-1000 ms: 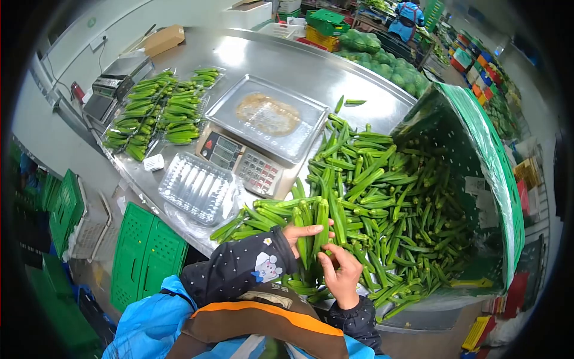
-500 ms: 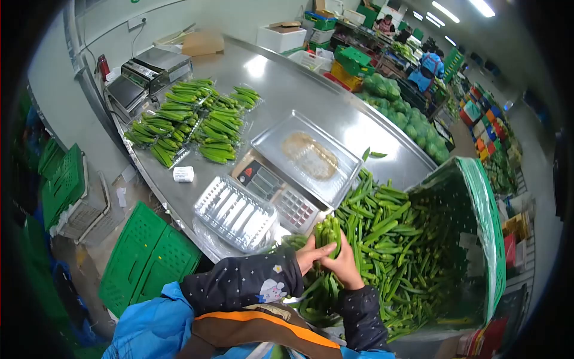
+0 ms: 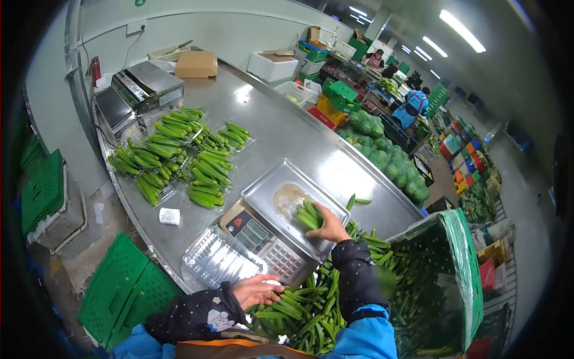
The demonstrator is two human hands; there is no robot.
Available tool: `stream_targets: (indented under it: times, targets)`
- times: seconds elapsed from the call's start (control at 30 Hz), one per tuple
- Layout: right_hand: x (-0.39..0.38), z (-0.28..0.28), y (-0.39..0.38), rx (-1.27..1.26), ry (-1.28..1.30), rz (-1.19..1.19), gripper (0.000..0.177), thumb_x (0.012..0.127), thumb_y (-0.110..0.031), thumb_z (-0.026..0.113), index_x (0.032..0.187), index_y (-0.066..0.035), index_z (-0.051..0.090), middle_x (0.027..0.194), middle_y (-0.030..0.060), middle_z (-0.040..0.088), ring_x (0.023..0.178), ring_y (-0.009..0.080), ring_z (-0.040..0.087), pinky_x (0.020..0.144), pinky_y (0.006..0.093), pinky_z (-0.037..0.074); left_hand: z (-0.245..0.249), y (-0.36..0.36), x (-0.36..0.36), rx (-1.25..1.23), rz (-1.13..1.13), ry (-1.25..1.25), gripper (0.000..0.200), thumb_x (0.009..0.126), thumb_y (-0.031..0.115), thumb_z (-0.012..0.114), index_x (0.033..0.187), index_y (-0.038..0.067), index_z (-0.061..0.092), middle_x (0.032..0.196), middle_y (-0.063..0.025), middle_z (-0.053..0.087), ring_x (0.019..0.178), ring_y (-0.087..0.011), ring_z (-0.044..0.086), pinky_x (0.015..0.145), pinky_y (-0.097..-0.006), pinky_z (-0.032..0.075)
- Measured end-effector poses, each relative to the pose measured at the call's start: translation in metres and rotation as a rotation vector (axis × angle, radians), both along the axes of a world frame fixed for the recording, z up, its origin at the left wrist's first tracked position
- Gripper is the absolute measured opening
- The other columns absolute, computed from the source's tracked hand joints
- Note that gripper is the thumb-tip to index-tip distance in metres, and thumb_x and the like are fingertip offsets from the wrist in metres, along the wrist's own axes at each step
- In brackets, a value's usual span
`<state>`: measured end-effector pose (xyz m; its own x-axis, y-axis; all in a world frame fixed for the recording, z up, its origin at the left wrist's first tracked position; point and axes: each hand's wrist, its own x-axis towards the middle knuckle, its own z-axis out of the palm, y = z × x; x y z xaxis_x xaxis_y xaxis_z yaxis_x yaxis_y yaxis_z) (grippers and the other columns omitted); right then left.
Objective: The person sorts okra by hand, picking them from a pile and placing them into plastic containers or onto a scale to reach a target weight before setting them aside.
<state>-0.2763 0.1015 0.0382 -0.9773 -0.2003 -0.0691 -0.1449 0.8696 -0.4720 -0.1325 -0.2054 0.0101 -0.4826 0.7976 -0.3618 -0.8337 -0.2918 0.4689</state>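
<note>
My right hand (image 3: 330, 226) grips a bunch of okra (image 3: 307, 215) at the metal pan (image 3: 270, 186) of a digital scale (image 3: 246, 232). Whether the pods rest on the pan is hard to tell. Fingers extended, my left hand (image 3: 256, 291) is empty, beside the loose okra pile (image 3: 302, 308) and below the scale's keypad. A stack of clear plastic trays (image 3: 220, 257) lies left of the keypad. Farther left, several packed trays of okra (image 3: 206, 173) sit on the steel table (image 3: 257, 113).
A large green crate (image 3: 469, 269) with a plastic liner and okra stands at the right. A white label roll (image 3: 170, 216) lies near the left table edge. Behind it is a wrapping machine (image 3: 140, 90). Bagged green vegetables (image 3: 382, 152) line the far side. Other people work in the distance.
My right hand has carried the okra bunch up and forward to the scale pan. My left hand has let go of the bunch and moved left. The view has shifted.
</note>
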Motion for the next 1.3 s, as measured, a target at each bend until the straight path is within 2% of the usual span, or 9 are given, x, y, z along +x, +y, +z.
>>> stream_targets:
  times: [0.27, 0.47, 0.57, 0.63, 0.8, 0.93, 1.07, 1.2, 1.3]
  targets:
    - [0.031, 0.000, 0.023, -0.212, 0.160, -0.204, 0.103, 0.058, -0.039, 0.084, 0.139, -0.007, 0.029, 0.138, 0.0205, 0.034, 0.130, 0.0370, 0.029, 0.108, 0.0432, 0.026, -0.006, 0.004, -0.008, -0.034, -0.104, 0.107, 0.037, 0.092, 0.018, 0.053, 0.125, 0.003, 0.046, 0.116, -0.0099, 0.057, 0.096, -0.0157, 0.058, 0.083, -0.0271, 0.044]
    - [0.039, -0.010, -0.007, 0.352, 0.265, -0.058, 0.063, 0.082, -0.043, 0.060, 0.135, -0.015, 0.039, 0.141, 0.0163, 0.033, 0.126, 0.0410, 0.032, 0.104, 0.0476, 0.029, -0.017, 0.025, 0.003, -0.107, -0.197, 0.012, 0.035, 0.092, 0.015, 0.054, 0.124, 0.004, 0.047, 0.118, -0.0091, 0.057, 0.097, -0.0147, 0.058, 0.082, -0.0266, 0.045]
    - [0.048, -0.014, -0.005, 0.256, 0.250, -0.018, 0.058, 0.084, -0.037, 0.060, 0.133, -0.012, 0.042, 0.140, 0.0167, 0.033, 0.127, 0.0381, 0.034, 0.104, 0.0455, 0.030, -0.020, 0.023, 0.009, -0.092, -0.285, 0.069, 0.034, 0.091, 0.015, 0.055, 0.123, 0.004, 0.048, 0.117, -0.0086, 0.058, 0.094, -0.0143, 0.059, 0.080, -0.0249, 0.046]
    - [0.069, -0.005, 0.006, -0.185, 0.440, -0.312, 0.052, 0.082, -0.025, 0.063, 0.129, -0.009, 0.046, 0.137, 0.0169, 0.038, 0.126, 0.0337, 0.036, 0.104, 0.0423, 0.030, -0.011, 0.015, 0.008, -0.090, -0.296, 0.099, 0.031, 0.090, 0.012, 0.055, 0.119, 0.003, 0.050, 0.114, -0.0081, 0.059, 0.090, -0.0132, 0.059, 0.079, -0.0238, 0.046]
    - [0.215, -0.022, 0.070, -0.332, 0.531, -0.854, 0.049, 0.084, -0.006, 0.061, 0.129, -0.006, 0.041, 0.128, 0.0100, 0.043, 0.100, 0.0179, 0.053, 0.079, 0.0299, 0.047, 0.109, 0.007, 0.005, 0.009, -0.057, 0.110, 0.025, 0.087, 0.008, 0.056, 0.112, 0.002, 0.051, 0.100, -0.0055, 0.060, 0.088, -0.0106, 0.058, 0.078, -0.0226, 0.044]
    - [0.364, -0.034, 0.099, -0.162, 0.441, -1.168, 0.046, 0.082, -0.006, 0.063, 0.124, -0.005, 0.044, 0.121, 0.0125, 0.045, 0.084, 0.0190, 0.058, 0.076, 0.0298, 0.048, 0.219, 0.035, 0.052, 0.053, -0.417, 0.209, 0.018, 0.084, 0.005, 0.056, 0.101, -0.001, 0.053, 0.094, -0.0095, 0.059, 0.084, -0.0161, 0.057, 0.075, -0.0297, 0.045]
    - [0.474, -0.064, 0.114, -0.066, 0.362, -1.408, 0.041, 0.081, -0.005, 0.063, 0.120, -0.010, 0.049, 0.116, 0.0103, 0.053, 0.078, 0.0151, 0.060, 0.058, 0.0253, 0.049, 0.236, 0.055, 0.083, 0.161, -0.693, 0.453, 0.022, 0.085, 0.006, 0.050, 0.107, 0.003, 0.051, 0.095, -0.0071, 0.051, 0.080, -0.0132, 0.048, 0.076, -0.0264, 0.039]
    - [0.498, -0.087, 0.117, -0.412, 0.348, -1.353, 0.023, 0.086, -0.006, 0.058, 0.109, -0.005, 0.055, 0.095, 0.0039, 0.061, 0.064, 0.0101, 0.059, 0.050, 0.0211, 0.044, 0.208, 0.082, 0.167, 0.223, -0.408, 0.374, 0.021, 0.079, 0.004, 0.051, 0.100, 0.005, 0.050, 0.089, -0.0097, 0.051, 0.075, -0.0216, 0.048, 0.071, -0.0301, 0.040]
    - [0.477, -0.085, 0.112, -0.353, 0.257, -1.272, 0.015, 0.087, -0.008, 0.058, 0.101, -0.003, 0.058, 0.089, 0.0029, 0.062, 0.062, 0.0092, 0.059, 0.048, 0.0207, 0.043, 0.183, 0.117, 0.230, 0.220, -0.433, 0.477, 0.026, 0.075, 0.002, 0.053, 0.101, 0.005, 0.051, 0.087, -0.0107, 0.053, 0.075, -0.0232, 0.051, 0.070, -0.0309, 0.042]
